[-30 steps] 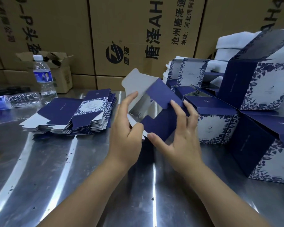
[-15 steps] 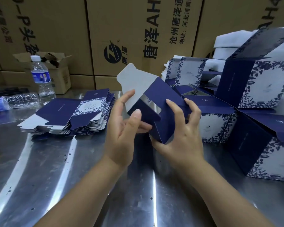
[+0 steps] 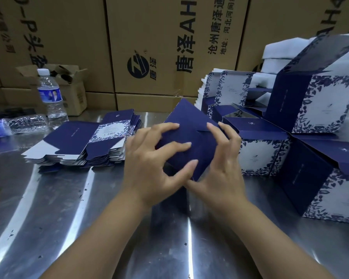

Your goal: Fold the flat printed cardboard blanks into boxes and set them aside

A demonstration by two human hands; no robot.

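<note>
Left hand: fingers curled and spread apart, their tips pressing down on the navy panel of the half-folded box; the thumb pushes against its lower edge.
Right hand: fingers bent over the box's right side, index tip by the flap seam, thumb tucked under the lowest corner close to the left thumb.
Half-folded box: centre of the frame, gripped between both hands above the metal table, tilted with one corner pointing up.
Flat blanks: one stack lying on the table left of centre, just beside the left hand.
Finished boxes: crowded along the right of the frame, navy with white leaf-printed faces, lids standing open; one near the middle shows a silver lining.
Small open carton: upper left, flaps up, dark round things inside, too small to tell what.
Water bottle: upright and capped in front of that carton; a crushed bottle lies on its side beside it.
Big cartons: stacked across the back, printed in black characters.
</note>
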